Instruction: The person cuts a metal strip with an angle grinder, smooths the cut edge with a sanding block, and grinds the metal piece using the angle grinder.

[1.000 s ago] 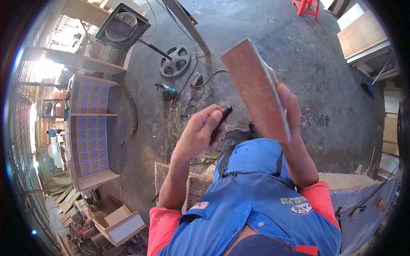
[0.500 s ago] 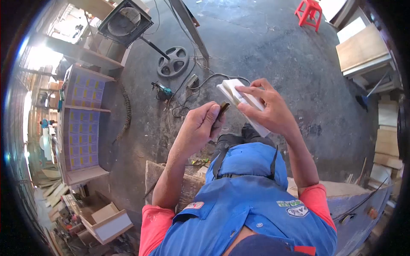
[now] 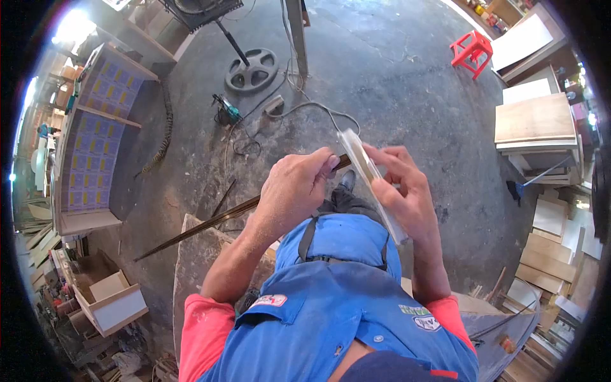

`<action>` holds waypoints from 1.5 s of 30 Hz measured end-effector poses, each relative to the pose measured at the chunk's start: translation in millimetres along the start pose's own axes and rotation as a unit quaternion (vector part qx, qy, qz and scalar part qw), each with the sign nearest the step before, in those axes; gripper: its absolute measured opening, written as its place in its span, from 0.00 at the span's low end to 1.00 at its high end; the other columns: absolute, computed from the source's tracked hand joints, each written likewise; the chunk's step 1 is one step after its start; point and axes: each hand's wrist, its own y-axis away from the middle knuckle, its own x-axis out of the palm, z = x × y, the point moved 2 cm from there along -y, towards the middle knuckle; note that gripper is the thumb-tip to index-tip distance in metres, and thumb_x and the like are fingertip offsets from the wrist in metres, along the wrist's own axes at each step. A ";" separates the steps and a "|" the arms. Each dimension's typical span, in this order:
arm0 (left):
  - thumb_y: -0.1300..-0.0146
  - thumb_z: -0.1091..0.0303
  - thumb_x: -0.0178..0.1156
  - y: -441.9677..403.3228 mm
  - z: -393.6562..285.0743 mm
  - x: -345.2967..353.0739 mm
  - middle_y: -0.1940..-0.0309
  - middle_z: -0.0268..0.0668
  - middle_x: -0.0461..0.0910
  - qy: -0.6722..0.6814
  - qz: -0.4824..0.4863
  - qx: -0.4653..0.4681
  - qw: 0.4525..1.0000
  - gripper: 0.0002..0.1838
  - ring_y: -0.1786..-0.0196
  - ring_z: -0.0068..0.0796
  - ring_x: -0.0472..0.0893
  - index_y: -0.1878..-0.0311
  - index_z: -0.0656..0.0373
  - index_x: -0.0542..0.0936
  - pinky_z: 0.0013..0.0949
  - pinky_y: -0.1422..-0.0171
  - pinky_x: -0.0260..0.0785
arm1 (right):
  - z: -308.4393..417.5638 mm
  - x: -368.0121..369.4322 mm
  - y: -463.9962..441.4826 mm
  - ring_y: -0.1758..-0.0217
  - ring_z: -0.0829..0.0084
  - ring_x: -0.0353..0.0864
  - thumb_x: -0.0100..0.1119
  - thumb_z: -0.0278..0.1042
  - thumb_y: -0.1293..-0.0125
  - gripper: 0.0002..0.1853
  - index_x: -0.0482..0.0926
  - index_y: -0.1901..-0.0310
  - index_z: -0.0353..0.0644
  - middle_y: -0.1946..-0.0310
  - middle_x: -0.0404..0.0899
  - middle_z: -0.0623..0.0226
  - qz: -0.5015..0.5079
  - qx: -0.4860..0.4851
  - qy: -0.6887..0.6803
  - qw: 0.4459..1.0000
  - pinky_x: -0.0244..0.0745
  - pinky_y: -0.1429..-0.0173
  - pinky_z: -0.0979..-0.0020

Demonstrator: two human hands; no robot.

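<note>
My left hand (image 3: 296, 181) is closed around long, thin dark-brown strips (image 3: 216, 219), which slant down to the left past my forearm. Their short end sticks out beyond my thumb, close to a white flat piece (image 3: 361, 162). My right hand (image 3: 407, 191) grips this piece from its right side, with the thumb and fingers on it. The piece stands tilted, showing mostly its narrow edge, and a tan band runs along part of it. Whether the strip ends touch it I cannot tell.
A fan's round base (image 3: 251, 70), a teal power tool (image 3: 226, 110) and cords lie on the floor ahead. A red stool (image 3: 471, 54) stands at the far right, near wooden cabinets (image 3: 534, 119). To the left are a shelf unit (image 3: 95, 140) and an open drawer box (image 3: 114, 309).
The long strips now show stretching left from my left hand. The white piece has turned more edge-on. My view has shifted slightly to the right.
</note>
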 end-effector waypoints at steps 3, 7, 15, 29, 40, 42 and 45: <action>0.26 0.65 0.56 5.8 -3.2 6.8 0.71 0.55 0.81 -0.008 0.012 0.023 1.000 0.09 0.62 0.62 0.82 0.58 0.62 0.78 0.58 0.59 0.71 | -22.3 12.6 -26.1 0.60 0.81 0.71 0.62 0.37 0.33 0.27 0.82 0.32 0.47 0.49 0.72 0.66 -0.035 -0.042 -0.017 0.998 0.73 0.54 0.76; 0.23 0.64 0.54 12.4 -0.9 7.4 0.74 0.54 0.79 -0.027 -0.001 0.017 0.999 0.13 0.66 0.62 0.81 0.63 0.62 0.77 0.53 0.62 0.70 | -35.6 18.4 -30.6 0.57 0.82 0.76 0.57 0.34 0.29 0.26 0.79 0.31 0.40 0.46 0.73 0.66 -0.037 -0.046 -0.133 0.989 0.73 0.54 0.78; 0.26 0.63 0.57 20.5 6.9 9.3 0.73 0.53 0.81 -0.074 0.013 -0.018 0.997 0.10 0.64 0.61 0.81 0.61 0.60 0.78 0.58 0.61 0.69 | -41.2 37.0 -16.4 0.54 0.82 0.78 0.57 0.33 0.30 0.27 0.77 0.29 0.40 0.44 0.72 0.65 -0.014 -0.030 -0.115 0.993 0.74 0.52 0.78; 0.27 0.62 0.58 22.2 1.1 6.1 0.72 0.51 0.81 -0.119 0.057 -0.019 0.991 0.10 0.63 0.61 0.81 0.60 0.58 0.78 0.58 0.60 0.70 | -29.9 41.1 -9.0 0.59 0.85 0.73 0.58 0.30 0.33 0.29 0.77 0.29 0.40 0.43 0.71 0.65 -0.046 -0.081 -0.139 0.986 0.70 0.57 0.80; 0.30 0.64 0.60 19.4 -9.2 -8.5 0.72 0.49 0.81 -0.171 0.057 0.003 0.984 0.07 0.64 0.56 0.83 0.59 0.57 0.79 0.55 0.62 0.71 | -37.1 37.1 0.3 0.64 0.85 0.72 0.56 0.28 0.36 0.30 0.77 0.30 0.38 0.45 0.71 0.66 -0.067 -0.133 -0.116 0.982 0.70 0.62 0.81; 0.31 0.64 0.61 18.9 -8.0 -11.5 0.72 0.48 0.82 -0.172 0.037 0.021 0.984 0.06 0.65 0.55 0.83 0.59 0.57 0.79 0.54 0.63 0.71 | -49.9 48.4 8.2 0.64 0.85 0.71 0.58 0.30 0.35 0.30 0.77 0.30 0.38 0.45 0.70 0.67 -0.046 -0.112 -0.156 0.980 0.69 0.63 0.82; 0.33 0.68 0.61 21.7 -3.4 -9.0 0.71 0.47 0.82 -0.183 0.066 0.016 0.981 0.04 0.65 0.55 0.84 0.59 0.56 0.80 0.54 0.62 0.72 | -58.6 41.7 9.6 0.63 0.85 0.70 0.60 0.30 0.35 0.31 0.76 0.29 0.39 0.45 0.68 0.67 -0.040 -0.134 -0.134 0.981 0.70 0.62 0.81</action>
